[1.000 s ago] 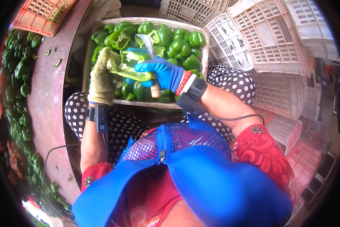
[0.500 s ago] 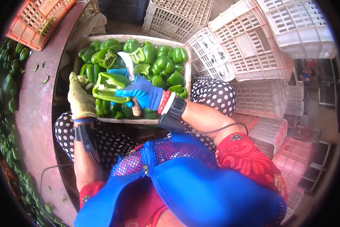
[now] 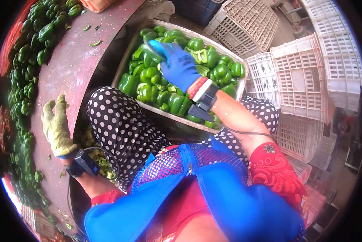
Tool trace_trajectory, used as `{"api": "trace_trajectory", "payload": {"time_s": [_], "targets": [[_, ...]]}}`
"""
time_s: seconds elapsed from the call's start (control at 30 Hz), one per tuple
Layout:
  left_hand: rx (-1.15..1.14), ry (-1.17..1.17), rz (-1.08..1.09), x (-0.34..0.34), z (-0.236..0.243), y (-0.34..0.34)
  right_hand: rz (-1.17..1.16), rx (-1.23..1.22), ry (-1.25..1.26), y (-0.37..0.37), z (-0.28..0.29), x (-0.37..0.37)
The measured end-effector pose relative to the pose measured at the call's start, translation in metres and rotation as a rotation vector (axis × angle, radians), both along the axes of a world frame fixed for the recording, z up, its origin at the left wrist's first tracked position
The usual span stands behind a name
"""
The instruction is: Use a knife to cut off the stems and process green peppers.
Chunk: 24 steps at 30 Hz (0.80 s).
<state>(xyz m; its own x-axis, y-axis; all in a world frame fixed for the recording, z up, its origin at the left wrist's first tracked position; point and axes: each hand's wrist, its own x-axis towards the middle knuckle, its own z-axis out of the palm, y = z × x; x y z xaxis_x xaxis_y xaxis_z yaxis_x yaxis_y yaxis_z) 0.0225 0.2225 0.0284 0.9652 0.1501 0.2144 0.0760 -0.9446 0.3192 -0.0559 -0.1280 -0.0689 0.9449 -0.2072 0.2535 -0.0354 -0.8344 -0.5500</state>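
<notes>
My left hand [image 3: 58,127], in a pale yellow-green knit glove, is held over the table at the left. Its fingers are stretched out and it holds nothing. My right hand [image 3: 179,66], in a blue glove, is closed over the far left part of a crate of green peppers. A curved knife blade [image 3: 152,52], greenish and blurred, shows beside its fingers; the handle is hidden. Whole and cut green bell peppers [image 3: 148,92] fill the pale crate [image 3: 164,116] beyond my knees.
The reddish table [image 3: 74,72] bears a long heap of green peppers [image 3: 23,88] and a few scraps. An orange crate [image 3: 96,4] stands at its far end. White crates [image 3: 302,76] are stacked at the right. Green trimmings [image 3: 102,161] lie between the table and my leg.
My left hand has left the crate and moved left over the table, fingers extended. My right hand has swung farther over the peppers, turning the knife. The view has turned left.
</notes>
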Motion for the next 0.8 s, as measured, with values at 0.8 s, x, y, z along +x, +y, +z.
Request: {"api": "trace_trajectory", "payload": {"time_s": [0.8], "targets": [[0.291,0.432,-0.516,0.018,-0.135,-0.260,-0.074,0.841,0.262,-0.079,0.026,-0.084]]}}
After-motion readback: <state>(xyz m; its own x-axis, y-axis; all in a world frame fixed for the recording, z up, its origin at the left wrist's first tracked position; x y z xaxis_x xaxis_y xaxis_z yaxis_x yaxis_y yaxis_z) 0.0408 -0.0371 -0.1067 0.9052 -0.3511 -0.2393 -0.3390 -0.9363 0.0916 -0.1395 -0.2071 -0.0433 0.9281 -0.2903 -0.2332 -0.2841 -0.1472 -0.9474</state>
